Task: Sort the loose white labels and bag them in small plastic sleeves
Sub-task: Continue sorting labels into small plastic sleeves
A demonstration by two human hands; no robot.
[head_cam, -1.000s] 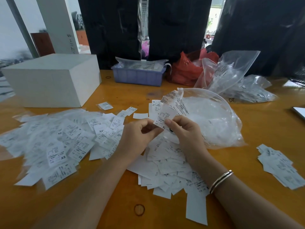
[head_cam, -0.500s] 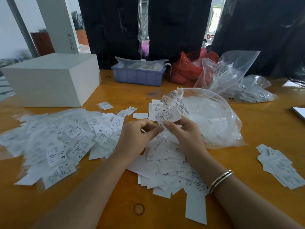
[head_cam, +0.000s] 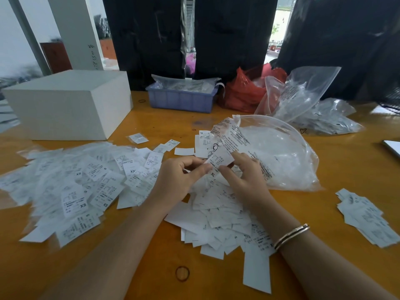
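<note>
- Since a second ago the label [head_cam: 218, 161] pinched between both hands has dropped from its raised, upright pose to a lower, tilted one just above the central pile, with an "XL" mark showing near its lower end.
- Wooden table [head_cam: 346, 169] carries everything.
- White box [head_cam: 67, 105] stands at the far left of the table.
- Large clear bag [head_cam: 279, 152] of small plastic sleeves lies just right of the hands, its mouth open toward them.
- Spread of bagged labels [head_cam: 71, 189], marked XS, S and XX, covers the table to the left.
- Central pile of loose labels [head_cam: 220, 219] lies under and between the forearms.
- Blue tray [head_cam: 181, 100] and a red bag [head_cam: 244, 92] sit at the far edge.
- Smaller stack of labels [head_cam: 365, 217] lies well apart at the right.
- Left hand [head_cam: 175, 182] grips the label's left edge with curled fingers and thumb.
- Right hand [head_cam: 244, 176] pinches its right edge; a bangle [head_cam: 291, 236] circles that wrist.
</note>
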